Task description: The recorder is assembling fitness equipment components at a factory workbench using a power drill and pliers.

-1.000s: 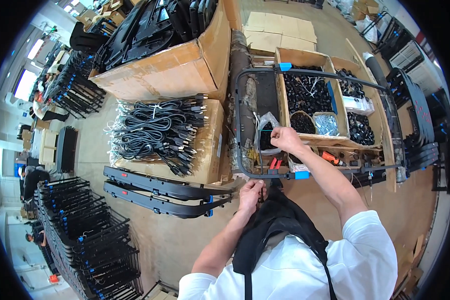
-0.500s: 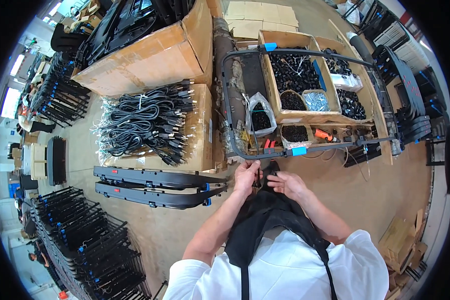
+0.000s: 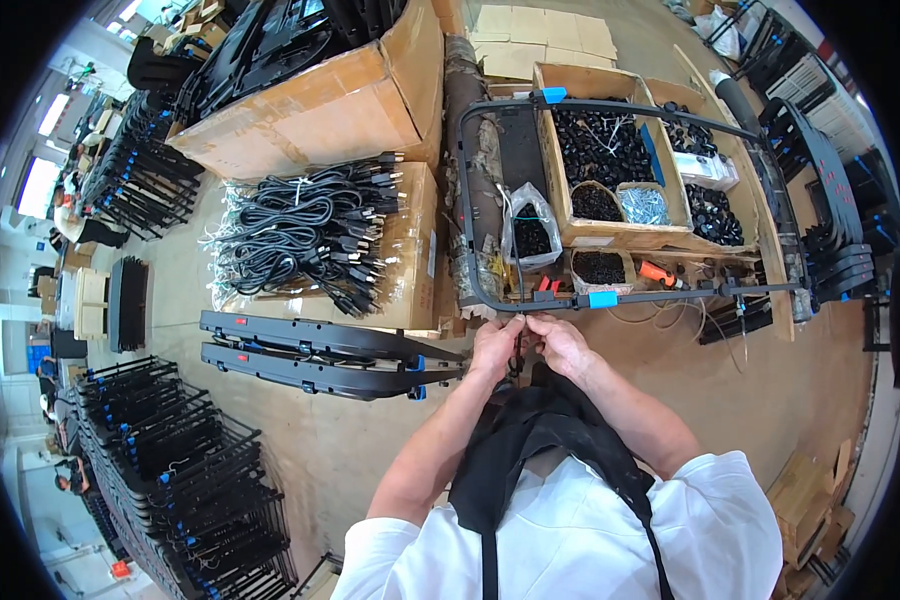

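Note:
Both hands meet just below the near tube of a black tubular frame (image 3: 655, 296) with blue tape on it. My left hand (image 3: 496, 346) is closed in a pinch, with a thin black cable (image 3: 519, 350) at its fingertips. This cable seems to hang down from the frame between my hands. My right hand (image 3: 562, 345) has its thumb and fingers drawn together right beside the left fingertips. Whatever it grips is too small and hidden to make out. Behind the near tube lie a red-handled tool (image 3: 547, 287) and a clear bag of small black parts (image 3: 530, 235).
Inside the frame stands a wooden compartment box (image 3: 590, 238) of black parts and screws. Bundled black cables (image 3: 305, 235) lie on a carton to the left, below a bigger carton (image 3: 305, 112). Two long black bars (image 3: 315, 372) jut toward my left arm. Stacked black frames (image 3: 180, 480) stand lower left.
My right hand has moved left and up to join my left hand, and its spread fingers have closed. The view has shifted slightly.

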`<state>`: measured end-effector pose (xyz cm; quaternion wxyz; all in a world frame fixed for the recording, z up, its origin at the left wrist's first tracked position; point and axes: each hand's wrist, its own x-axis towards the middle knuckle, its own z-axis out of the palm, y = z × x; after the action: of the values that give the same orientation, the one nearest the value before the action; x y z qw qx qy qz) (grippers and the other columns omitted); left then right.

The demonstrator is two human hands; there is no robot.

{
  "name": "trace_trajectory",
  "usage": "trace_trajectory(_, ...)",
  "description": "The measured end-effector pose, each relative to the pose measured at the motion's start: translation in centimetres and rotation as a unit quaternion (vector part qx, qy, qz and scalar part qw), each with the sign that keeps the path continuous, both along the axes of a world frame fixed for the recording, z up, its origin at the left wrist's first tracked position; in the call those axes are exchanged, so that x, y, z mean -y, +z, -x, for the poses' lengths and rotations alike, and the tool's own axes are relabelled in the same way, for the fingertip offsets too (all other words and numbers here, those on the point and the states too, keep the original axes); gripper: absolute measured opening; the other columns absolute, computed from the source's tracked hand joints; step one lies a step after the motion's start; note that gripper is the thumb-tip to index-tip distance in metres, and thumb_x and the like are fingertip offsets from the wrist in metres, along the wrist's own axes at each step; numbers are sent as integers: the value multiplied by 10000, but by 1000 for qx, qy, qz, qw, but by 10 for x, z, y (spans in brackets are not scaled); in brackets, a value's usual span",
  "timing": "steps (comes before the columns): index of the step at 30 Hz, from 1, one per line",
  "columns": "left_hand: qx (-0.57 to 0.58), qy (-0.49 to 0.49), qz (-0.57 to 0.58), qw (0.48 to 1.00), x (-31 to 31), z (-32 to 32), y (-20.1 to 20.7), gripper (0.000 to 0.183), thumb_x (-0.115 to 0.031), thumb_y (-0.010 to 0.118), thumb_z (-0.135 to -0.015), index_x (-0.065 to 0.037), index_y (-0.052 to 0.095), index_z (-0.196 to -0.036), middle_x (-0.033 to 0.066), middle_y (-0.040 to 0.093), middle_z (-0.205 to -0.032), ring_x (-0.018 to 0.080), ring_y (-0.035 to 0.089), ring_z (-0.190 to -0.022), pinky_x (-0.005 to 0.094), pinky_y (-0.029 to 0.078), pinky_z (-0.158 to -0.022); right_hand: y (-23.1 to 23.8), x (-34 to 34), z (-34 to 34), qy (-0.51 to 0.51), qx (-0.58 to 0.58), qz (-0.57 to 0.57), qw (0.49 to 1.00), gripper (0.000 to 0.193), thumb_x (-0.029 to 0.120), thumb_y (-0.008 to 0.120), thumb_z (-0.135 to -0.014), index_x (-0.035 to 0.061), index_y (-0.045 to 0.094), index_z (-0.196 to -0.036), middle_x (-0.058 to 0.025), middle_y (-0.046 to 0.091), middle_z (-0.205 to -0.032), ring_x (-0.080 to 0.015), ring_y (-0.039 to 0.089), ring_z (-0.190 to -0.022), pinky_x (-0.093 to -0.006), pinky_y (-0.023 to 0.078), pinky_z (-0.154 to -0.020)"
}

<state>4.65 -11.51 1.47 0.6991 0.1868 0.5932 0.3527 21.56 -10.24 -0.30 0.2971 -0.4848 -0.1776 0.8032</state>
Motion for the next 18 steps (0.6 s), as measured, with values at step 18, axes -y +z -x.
trace_trajectory(18,-248,58,-241,936,53,-12,-12,251,-230,634,-1044,-6,695,-1141,98,719,-873,111,632,-826,325,526,-749,102,-47,45,524,404,-624,416,193,197,639,-892,56,704,-1007,-121,717,-1011,-298,723,-994,-426,577,-805)
